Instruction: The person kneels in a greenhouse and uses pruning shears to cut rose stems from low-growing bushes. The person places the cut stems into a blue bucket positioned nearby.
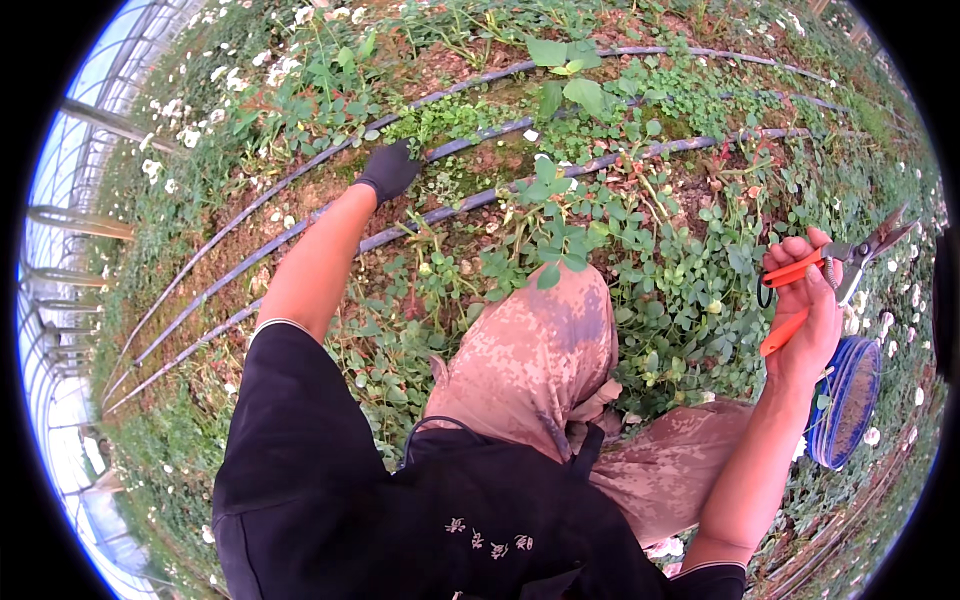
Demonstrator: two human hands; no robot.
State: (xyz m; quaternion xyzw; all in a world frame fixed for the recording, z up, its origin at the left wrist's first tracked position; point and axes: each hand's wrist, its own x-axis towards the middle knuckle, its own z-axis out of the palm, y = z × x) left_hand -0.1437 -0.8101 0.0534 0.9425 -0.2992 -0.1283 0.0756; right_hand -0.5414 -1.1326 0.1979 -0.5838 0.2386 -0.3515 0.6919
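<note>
My left hand (390, 171), in a dark glove, reaches down to low green weeds (442, 120) between two drip irrigation pipes. Its fingertips are hidden among the leaves, so whether they grip anything does not show. On the right, my bare right hand (804, 300) is raised and holds pruning shears (832, 262) with orange handles. The handles are spread and the metal blades point to the upper right. A dark loop hangs at one handle. Leafy rose stems (551, 217) stand just in front of my knee.
Several dark drip pipes (465, 202) curve across the soil bed. A blue round container (844, 401) stands at the right, below my right hand. White-flowered bushes (161, 142) grow at the upper left. Greenhouse posts (82, 223) line the left side.
</note>
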